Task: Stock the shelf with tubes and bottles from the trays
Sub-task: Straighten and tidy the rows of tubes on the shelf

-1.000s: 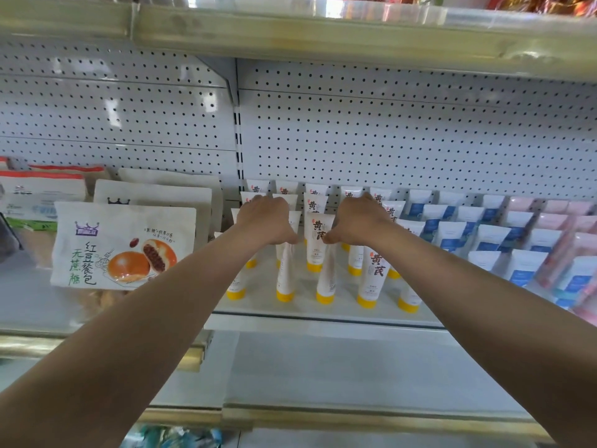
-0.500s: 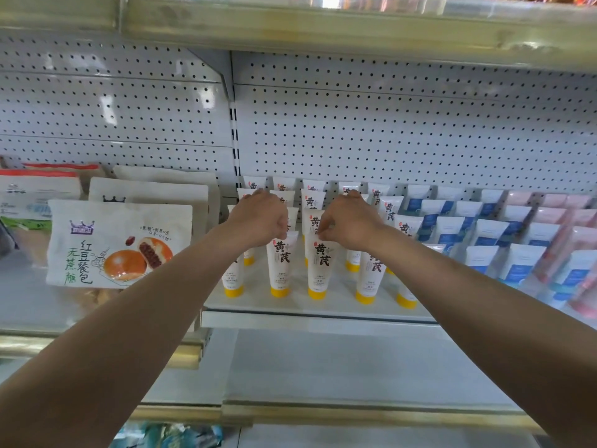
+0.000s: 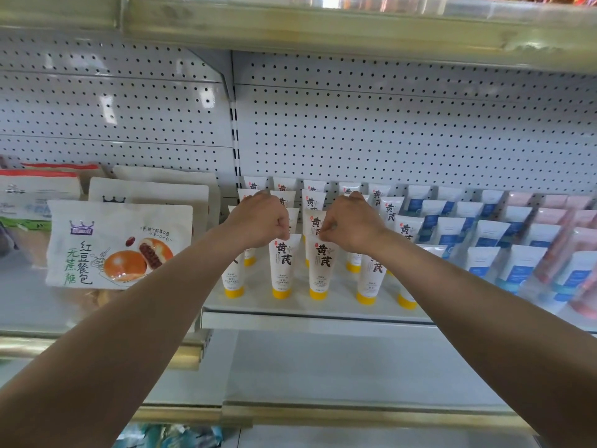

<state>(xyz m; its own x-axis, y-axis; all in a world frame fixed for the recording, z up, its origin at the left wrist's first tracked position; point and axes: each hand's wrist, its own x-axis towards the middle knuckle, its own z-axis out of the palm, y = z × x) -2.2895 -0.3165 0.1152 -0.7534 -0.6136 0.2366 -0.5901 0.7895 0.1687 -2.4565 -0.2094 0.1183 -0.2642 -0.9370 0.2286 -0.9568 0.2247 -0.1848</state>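
Observation:
White tubes with yellow caps stand cap-down in rows on the white shelf (image 3: 316, 318). My left hand (image 3: 260, 223) pinches the top edge of a front-row yellow-capped tube (image 3: 282, 270). My right hand (image 3: 350, 223) pinches the top of the neighbouring tube (image 3: 321, 270) just to its right. Both tubes stand upright with their caps on the shelf. More tubes of the same kind stand behind and beside them, partly hidden by my hands.
Blue-labelled white tubes (image 3: 484, 234) and pink tubes (image 3: 555, 218) fill the shelf to the right. Bread bags (image 3: 116, 244) stand on the left. A pegboard back wall (image 3: 387, 130) rises behind, an upper shelf (image 3: 323, 27) hangs overhead, and a lower shelf edge (image 3: 355, 412) juts out below.
Both hands have drawn two tubes from further back toward the front of the shelf and stood them upright in the front row. The camera has shifted a little.

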